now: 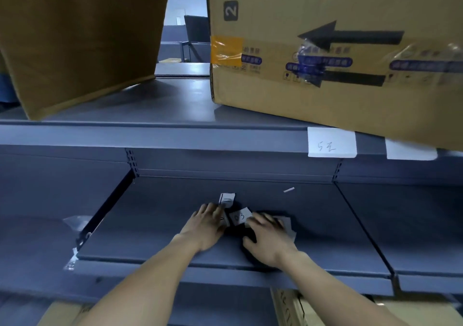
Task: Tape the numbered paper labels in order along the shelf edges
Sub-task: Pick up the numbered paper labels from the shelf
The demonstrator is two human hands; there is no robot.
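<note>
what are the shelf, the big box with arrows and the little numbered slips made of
Shelf: looks like painted sheet metal, grey-blue with a dull sheen, folded front lip and slotted uprights.
Box with arrows: brown corrugated cardboard, matte, with printed black arrows and shiny clear tape.
Numbered slips: thin white paper, handwritten, edges curling under the hands; the material looks plain, uncoated.

Numbers we can read on box and papers

We read "2" on the right cardboard box [325, 50], "03" on a loose paper label [240, 216], and unclear handwriting on the taped shelf-edge label [331, 142].
</note>
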